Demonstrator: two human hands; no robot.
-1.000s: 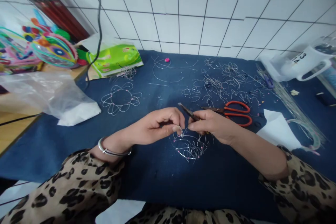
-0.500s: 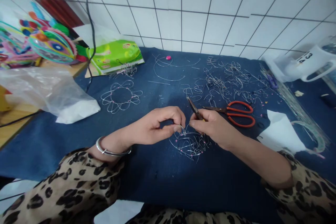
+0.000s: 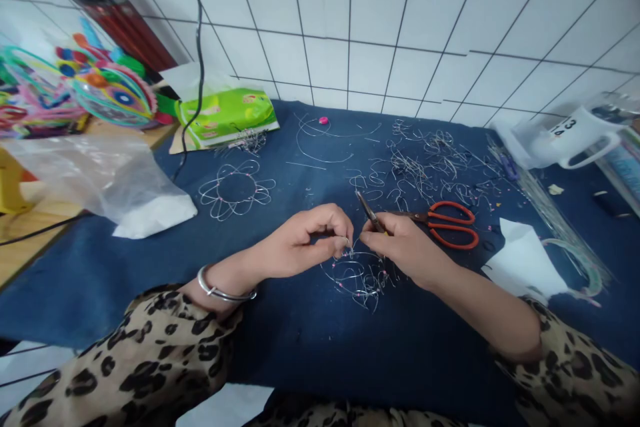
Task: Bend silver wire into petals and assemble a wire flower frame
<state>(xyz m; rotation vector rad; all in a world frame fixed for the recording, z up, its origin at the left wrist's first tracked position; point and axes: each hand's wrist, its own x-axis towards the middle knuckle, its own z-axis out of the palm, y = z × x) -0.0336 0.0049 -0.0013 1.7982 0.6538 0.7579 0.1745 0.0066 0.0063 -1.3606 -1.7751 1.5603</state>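
My left hand [image 3: 313, 240] pinches a thin silver wire at the upper edge of a wire ring with pink marks [image 3: 356, 280], which lies over a tangle of loose wire. Just right of it, my right hand [image 3: 407, 243] is closed around a slim pair of pliers [image 3: 369, 212], their dark tip pointing up and left. Its fingers are close to the same wire, but I cannot tell if they touch it. A flower-shaped wire piece [image 3: 237, 188] with looped petals lies flat to the left. Scissors with red handles [image 3: 453, 225] rest behind my right hand, blades partly hidden.
Cut wire scraps [image 3: 420, 160] spread across the back right of the blue cloth [image 3: 280, 340]. A green tissue pack [image 3: 230, 117], a plastic bag [image 3: 100, 180] and a colourful craft fish [image 3: 120, 97] are at left. At right are white paper [image 3: 523, 263] and a white mug [image 3: 575, 137].
The view has shifted slightly, so the background sits a little lower. Both hands stay at the wire ring, the left still pinching wire and the right still holding the pliers.
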